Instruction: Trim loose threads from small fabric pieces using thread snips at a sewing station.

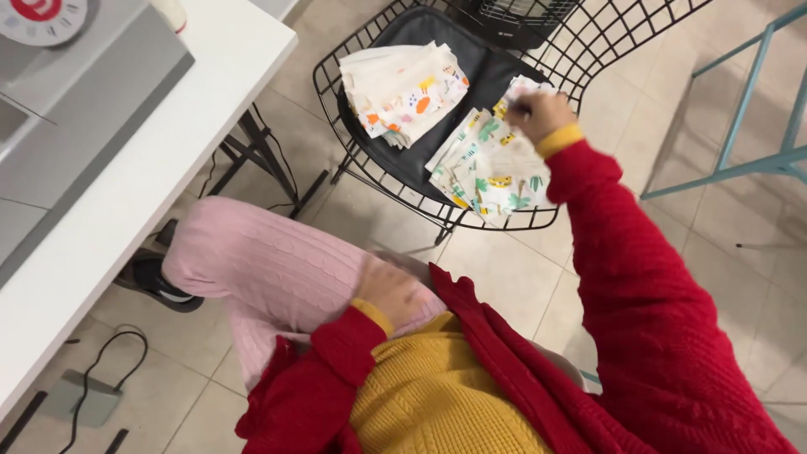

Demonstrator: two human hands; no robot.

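My right hand (538, 111) reaches out to a black wire chair (370, 34) and pinches the top piece of a fanned stack of white fabric pieces printed with green and yellow animals (483, 172). A second stack of white fabric pieces with orange and coloured shapes (403, 91) lies on the chair's dark cushion to the left. My left hand (388, 292) rests flat on my thigh, on pink knitted trousers (269, 269), holding nothing. Red cardigan sleeves cover both arms.
A white table (126, 193) stands at the left with a grey sewing machine (76, 101) on it. A grey foot pedal with a black cable (84, 395) lies on the tiled floor. A pale blue metal frame (748, 109) is at the right.
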